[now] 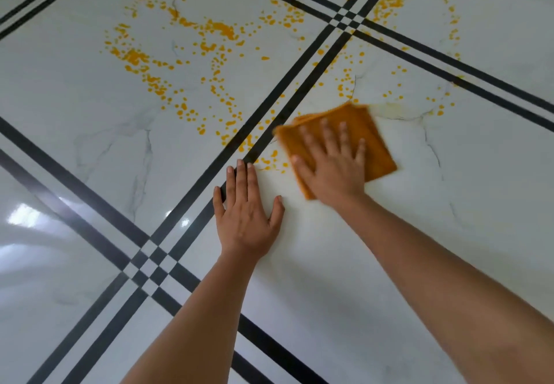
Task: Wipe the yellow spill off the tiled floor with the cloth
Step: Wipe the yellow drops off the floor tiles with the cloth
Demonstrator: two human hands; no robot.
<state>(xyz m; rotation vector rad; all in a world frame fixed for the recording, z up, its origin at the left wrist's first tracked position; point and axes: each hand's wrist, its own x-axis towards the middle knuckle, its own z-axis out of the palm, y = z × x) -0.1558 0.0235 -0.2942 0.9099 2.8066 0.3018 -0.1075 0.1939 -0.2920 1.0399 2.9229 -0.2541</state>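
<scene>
An orange folded cloth lies flat on the white marble floor. My right hand presses down on it with fingers spread; the cloth looks motion-blurred. My left hand rests flat on the floor just left of the cloth, fingers apart, holding nothing. Yellow spill spreads as droplets and trails across the tiles above and left of the cloth. More drops lie at the upper right, and a few sit between my two hands.
Black double stripes cross the floor diagonally and meet in a checkered crossing at lower left and another at top. A pale smeared patch lies right of the cloth's top corner. Window glare reflects at the left.
</scene>
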